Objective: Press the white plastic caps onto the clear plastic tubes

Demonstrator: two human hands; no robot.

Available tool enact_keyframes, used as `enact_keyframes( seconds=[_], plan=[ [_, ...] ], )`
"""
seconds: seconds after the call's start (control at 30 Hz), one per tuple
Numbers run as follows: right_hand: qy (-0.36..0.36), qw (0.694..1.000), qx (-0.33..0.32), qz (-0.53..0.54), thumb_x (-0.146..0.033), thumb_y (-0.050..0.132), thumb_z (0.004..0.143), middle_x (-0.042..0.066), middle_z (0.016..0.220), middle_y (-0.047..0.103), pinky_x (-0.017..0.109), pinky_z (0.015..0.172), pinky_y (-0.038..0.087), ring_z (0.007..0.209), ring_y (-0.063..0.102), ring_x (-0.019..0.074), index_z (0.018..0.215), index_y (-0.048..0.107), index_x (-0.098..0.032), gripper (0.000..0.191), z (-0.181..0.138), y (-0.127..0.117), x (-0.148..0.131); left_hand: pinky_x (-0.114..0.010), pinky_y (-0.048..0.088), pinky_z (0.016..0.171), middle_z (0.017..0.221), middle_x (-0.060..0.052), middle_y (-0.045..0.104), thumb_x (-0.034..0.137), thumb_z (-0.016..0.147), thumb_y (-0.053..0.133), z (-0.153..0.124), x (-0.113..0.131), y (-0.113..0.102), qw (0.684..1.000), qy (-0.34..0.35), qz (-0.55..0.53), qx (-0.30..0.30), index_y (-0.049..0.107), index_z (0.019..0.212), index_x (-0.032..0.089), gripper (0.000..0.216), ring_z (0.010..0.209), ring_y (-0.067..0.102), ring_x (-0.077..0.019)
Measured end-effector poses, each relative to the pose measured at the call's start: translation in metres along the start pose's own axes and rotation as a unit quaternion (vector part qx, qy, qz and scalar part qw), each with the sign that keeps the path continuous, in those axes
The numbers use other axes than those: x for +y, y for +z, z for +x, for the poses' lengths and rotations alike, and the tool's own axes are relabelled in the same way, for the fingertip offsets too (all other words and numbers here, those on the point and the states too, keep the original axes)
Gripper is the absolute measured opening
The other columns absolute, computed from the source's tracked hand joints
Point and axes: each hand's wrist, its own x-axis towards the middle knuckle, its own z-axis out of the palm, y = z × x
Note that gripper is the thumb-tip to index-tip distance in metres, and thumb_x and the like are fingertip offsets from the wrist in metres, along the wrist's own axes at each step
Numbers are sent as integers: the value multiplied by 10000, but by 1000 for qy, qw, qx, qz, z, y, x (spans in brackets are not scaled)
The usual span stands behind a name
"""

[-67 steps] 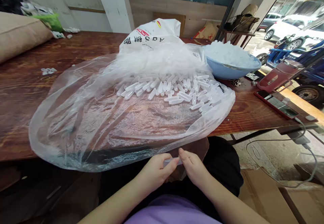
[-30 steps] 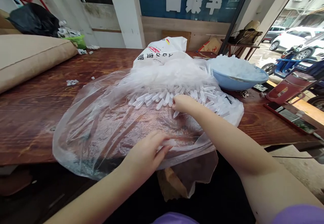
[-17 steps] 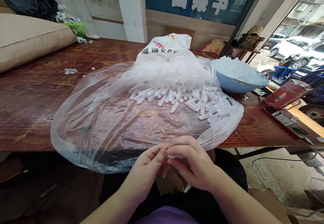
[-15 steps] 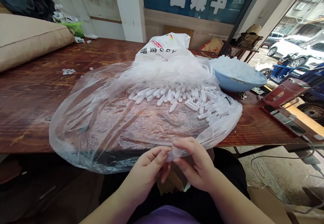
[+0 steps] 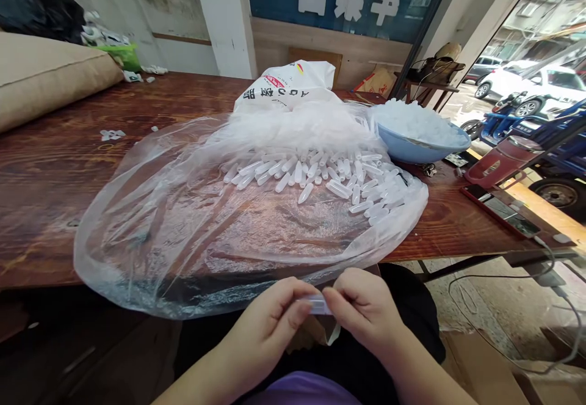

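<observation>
A small translucent plastic tube [image 5: 317, 305] lies sideways between my two hands, in front of the table edge and above my lap. My left hand [image 5: 279, 313] is closed round its left end with thumb and fingers. At its right end my right hand [image 5: 364, 304] pinches, its fingers curled so that the tip there is hidden. Several similar pointed translucent tubes [image 5: 306, 193] are heaped on a clear plastic bag [image 5: 151, 234], which is spread over the wooden table and hangs over its front edge.
A blue basin [image 5: 419, 142] piled with translucent pieces stands at the back right. Behind the tubes lies a white printed sack [image 5: 286, 84]. A phone [image 5: 501, 211] and a red cup [image 5: 506, 159] sit at the right, a cable [image 5: 499, 277] hanging below. A brown roll [image 5: 55, 78] occupies the far left.
Both hands have moved slightly down. My right fingers have curled in over the tube's right end, and the round translucent piece seen there before is now hidden. The view has shifted slightly.
</observation>
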Motion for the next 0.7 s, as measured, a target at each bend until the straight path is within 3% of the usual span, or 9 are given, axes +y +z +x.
enact_keyframes(
  seconds=[0.1,0.2,0.23,0.33,0.4,0.53,0.57,0.63,0.7],
  plan=[
    [76,997,-12,13,-478,164,942,14,497,524,229,466,375,475,502,120,539,503,-181,605,-5,6,5,-262,429,756,886,-39,590,340,891,402,0,-1,1,990,71,121,5,582,1034,211,263,820,545,-160],
    [16,1000,7,5,-538,310,893,68,772,627,267,611,444,689,571,171,842,575,-171,456,-8,8,10,-257,446,758,905,-43,611,335,905,364,2,-3,2,990,53,122,34,565,1023,212,263,835,565,-163],
    [-11,1000,2,-1,-519,345,888,65,774,619,269,616,440,686,561,169,849,565,-174,412,-10,9,11,-253,449,756,901,-39,616,337,908,358,2,-4,3,992,46,117,34,567,1009,215,263,833,570,-162],
    [15,999,-26,38,-395,229,946,-3,537,479,234,488,368,498,450,121,608,445,-198,447,-13,13,11,-240,454,738,865,-27,617,340,900,374,3,-3,4,992,52,119,-10,585,990,223,257,795,574,-153],
    [53,995,-6,83,-366,153,957,-14,512,424,226,454,341,469,413,113,576,387,-202,476,-15,16,11,-235,455,724,848,-26,617,338,895,380,3,-2,5,991,58,120,-32,591,988,220,258,774,573,-150],
    [-66,995,80,10,-421,271,918,9,575,465,265,516,344,536,426,137,637,452,-196,403,-17,20,11,-228,455,698,832,-33,631,355,902,362,5,0,8,994,30,97,-29,597,942,196,287,755,576,-147],
    [-67,994,91,9,-411,269,919,4,558,446,267,513,331,525,410,133,613,433,-197,408,-18,22,11,-228,456,696,831,-37,633,358,903,357,6,-1,10,994,33,99,-36,595,941,187,295,751,576,-147],
    [18,993,85,84,-407,220,934,-16,512,375,255,480,309,480,361,116,558,355,-202,449,-19,29,12,-236,457,698,825,-52,630,347,905,339,7,-3,13,989,59,126,-53,589,947,165,312,744,573,-149],
    [150,967,58,200,-484,208,925,-29,499,321,244,453,306,461,324,105,544,303,-207,480,-20,36,13,-253,458,698,812,-68,624,323,909,303,9,-5,17,978,87,179,-59,583,937,146,332,736,568,-158]
  ],
)
